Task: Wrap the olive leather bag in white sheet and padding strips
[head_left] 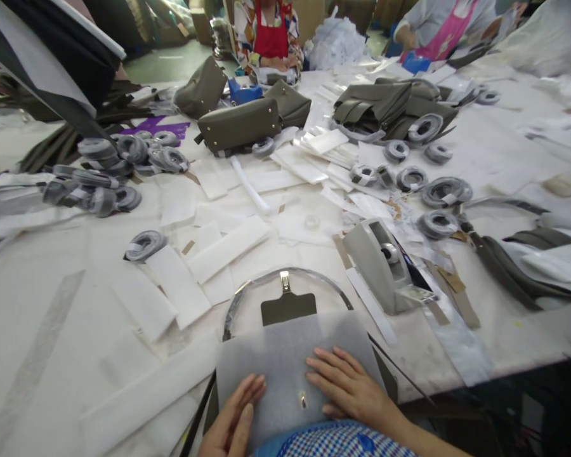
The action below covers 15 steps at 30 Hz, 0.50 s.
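A dark olive handbag (391, 376) lies at the table's near edge, mostly covered by a translucent white sheet (285, 355). My right hand (349, 387) rests flat on the sheet's right side, fingers stretched out. Against its lower left part lies my left hand (235, 412), fingers extended, thumb a little apart. Between the hands a small gold metal piece (303, 399) shows at the sheet. Beyond the sheet stick out a dark flap with a metal clasp (285, 281) and a curved handle wrapped in clear film (245, 289).
A grey tape dispenser (378, 266) stands to the right. White foam strips (178, 285) lie scattered at left and centre. Rolled, wrapped straps (145, 245) sit in groups. Farther back are olive bags (240, 125). Two people in aprons (270, 32) work across the table.
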Each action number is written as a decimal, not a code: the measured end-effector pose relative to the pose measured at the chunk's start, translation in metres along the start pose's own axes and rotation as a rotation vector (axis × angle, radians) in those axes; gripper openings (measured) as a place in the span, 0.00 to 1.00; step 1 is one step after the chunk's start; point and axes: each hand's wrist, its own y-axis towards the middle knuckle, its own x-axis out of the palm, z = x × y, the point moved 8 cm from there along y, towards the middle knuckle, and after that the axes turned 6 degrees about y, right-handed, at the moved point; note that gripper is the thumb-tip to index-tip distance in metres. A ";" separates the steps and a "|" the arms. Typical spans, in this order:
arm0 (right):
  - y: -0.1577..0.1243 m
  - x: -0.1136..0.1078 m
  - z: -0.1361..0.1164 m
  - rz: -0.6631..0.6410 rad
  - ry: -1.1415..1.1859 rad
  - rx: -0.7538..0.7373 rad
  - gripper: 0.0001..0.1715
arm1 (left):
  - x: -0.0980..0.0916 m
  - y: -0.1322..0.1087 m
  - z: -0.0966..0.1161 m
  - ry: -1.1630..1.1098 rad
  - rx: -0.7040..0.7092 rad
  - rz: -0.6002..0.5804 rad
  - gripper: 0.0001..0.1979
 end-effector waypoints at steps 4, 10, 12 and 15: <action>0.007 -0.001 0.010 -0.023 0.026 0.023 0.20 | 0.000 0.022 0.018 0.189 0.151 -0.234 0.21; 0.023 -0.020 0.018 -0.090 0.104 0.014 0.21 | 0.002 0.039 0.017 0.247 0.195 -0.334 0.22; 0.031 -0.033 0.024 -0.094 0.147 0.046 0.22 | 0.002 0.043 0.016 0.251 0.161 -0.347 0.21; 0.045 -0.048 0.034 -0.072 0.153 0.084 0.24 | -0.003 0.051 0.032 0.340 0.257 -0.290 0.21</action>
